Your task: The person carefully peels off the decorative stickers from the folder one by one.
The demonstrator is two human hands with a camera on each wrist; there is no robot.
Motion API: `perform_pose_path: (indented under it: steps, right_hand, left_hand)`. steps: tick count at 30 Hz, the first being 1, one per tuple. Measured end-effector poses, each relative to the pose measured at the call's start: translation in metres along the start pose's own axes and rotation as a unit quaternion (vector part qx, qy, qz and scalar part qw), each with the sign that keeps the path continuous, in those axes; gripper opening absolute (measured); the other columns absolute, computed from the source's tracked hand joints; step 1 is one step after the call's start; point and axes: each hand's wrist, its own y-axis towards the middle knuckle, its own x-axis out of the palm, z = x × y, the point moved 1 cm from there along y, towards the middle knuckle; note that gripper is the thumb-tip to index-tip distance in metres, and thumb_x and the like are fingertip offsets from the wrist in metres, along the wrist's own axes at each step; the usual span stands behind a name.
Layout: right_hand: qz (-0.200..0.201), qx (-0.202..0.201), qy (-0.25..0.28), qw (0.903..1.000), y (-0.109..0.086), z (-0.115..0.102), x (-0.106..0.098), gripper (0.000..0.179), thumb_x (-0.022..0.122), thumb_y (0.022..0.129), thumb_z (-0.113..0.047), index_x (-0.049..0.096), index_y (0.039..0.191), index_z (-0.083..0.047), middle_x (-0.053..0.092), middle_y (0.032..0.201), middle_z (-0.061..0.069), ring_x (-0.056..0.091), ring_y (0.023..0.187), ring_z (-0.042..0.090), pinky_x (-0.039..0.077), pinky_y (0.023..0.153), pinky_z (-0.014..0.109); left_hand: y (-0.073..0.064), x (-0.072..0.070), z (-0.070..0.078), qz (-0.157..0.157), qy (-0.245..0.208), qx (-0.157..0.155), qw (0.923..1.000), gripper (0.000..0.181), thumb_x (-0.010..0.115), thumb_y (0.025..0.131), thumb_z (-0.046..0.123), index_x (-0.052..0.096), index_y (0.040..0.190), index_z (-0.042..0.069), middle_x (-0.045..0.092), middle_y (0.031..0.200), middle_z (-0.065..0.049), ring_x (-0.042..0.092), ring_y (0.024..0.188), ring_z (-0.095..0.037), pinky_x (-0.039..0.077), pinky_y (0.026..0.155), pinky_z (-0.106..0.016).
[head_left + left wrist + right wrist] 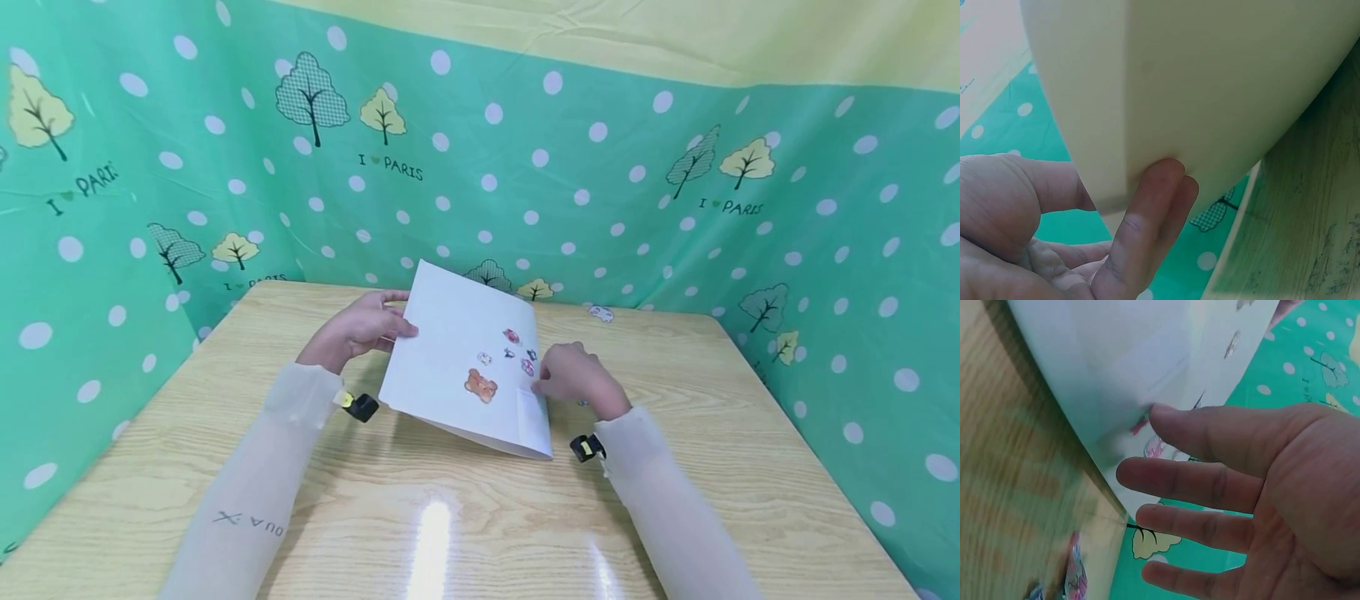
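Note:
A white folder (457, 342) stands tilted over the table, its lower edge bowed. On its front are a brown bear sticker (481, 386) and several smaller stickers. My left hand (367, 321) grips the folder's left edge, thumb on the front and fingertips (1163, 178) against the back. By the right edge is my right hand (576, 375), fingers fairly straight and spread in the right wrist view. Its thumb tip meets the folder's front beside a small red mark (1140, 425); a pink sticker (1154, 447) shows between thumb and index finger.
A white sticker (600, 313) lies near the back edge of the wooden table (360, 517). In the right wrist view, a pink sticker-like piece (1075, 575) lies on the wood. A green dotted curtain (487, 183) surrounds the table's back and sides.

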Motion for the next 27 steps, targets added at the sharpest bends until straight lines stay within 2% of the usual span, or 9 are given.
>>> perform_pose_path:
  steps: [8, 14, 21, 24, 27]
  right_hand:
    - [0.003, 0.003, -0.025, 0.9997, 0.002, -0.005, 0.004, 0.024, 0.073, 0.094, -0.025, 0.075, 0.072, -0.015, 0.065, 0.074, 0.0, 0.052, 0.084, 0.026, 0.045, 0.071, 0.04]
    - [0.006, 0.003, -0.039, 0.9992, 0.002, -0.009, 0.005, 0.026, 0.072, 0.093, -0.021, 0.071, 0.068, -0.015, 0.064, 0.074, 0.001, 0.052, 0.084, 0.027, 0.047, 0.077, 0.046]
    - [0.015, 0.003, -0.048, 0.9987, 0.003, -0.012, 0.007, 0.031, 0.068, 0.092, -0.013, 0.065, 0.062, -0.014, 0.062, 0.075, 0.002, 0.052, 0.089, 0.029, 0.047, 0.094, 0.063]
    - [0.016, 0.007, -0.051, 0.9985, 0.003, -0.013, 0.008, 0.031, 0.068, 0.091, -0.011, 0.064, 0.061, -0.013, 0.062, 0.077, 0.002, 0.051, 0.091, 0.03, 0.046, 0.095, 0.064]
    - [0.008, 0.01, -0.048, 0.9988, 0.002, -0.012, 0.007, 0.032, 0.068, 0.092, -0.011, 0.065, 0.061, -0.014, 0.063, 0.078, 0.003, 0.051, 0.09, 0.029, 0.048, 0.091, 0.059]
  left_hand:
    - [0.001, 0.0, -0.001, -0.003, -0.007, 0.001, 1.0, 0.083, 0.066, 0.094, -0.002, 0.019, 0.162, 0.005, 0.059, 0.134, -0.023, 0.072, 0.09, -0.023, 0.059, 0.08, -0.037]
    - [0.0, 0.0, -0.001, -0.003, -0.004, 0.005, 1.0, 0.083, 0.066, 0.094, -0.002, 0.02, 0.161, 0.005, 0.06, 0.133, -0.023, 0.073, 0.092, -0.024, 0.059, 0.08, -0.037]
    - [0.0, 0.0, 0.0, -0.004, -0.006, 0.004, 1.0, 0.082, 0.066, 0.094, -0.003, 0.019, 0.161, 0.005, 0.06, 0.134, -0.024, 0.073, 0.092, -0.024, 0.06, 0.08, -0.037]
    - [0.0, 0.0, 0.0, -0.003, -0.01, 0.004, 0.9999, 0.082, 0.065, 0.094, -0.003, 0.019, 0.161, 0.005, 0.06, 0.134, -0.024, 0.073, 0.091, -0.024, 0.06, 0.08, -0.037]
    - [0.0, 0.0, 0.0, -0.001, -0.011, 0.001, 0.9999, 0.082, 0.065, 0.094, -0.003, 0.019, 0.161, 0.005, 0.06, 0.134, -0.023, 0.073, 0.092, -0.024, 0.06, 0.08, -0.037]
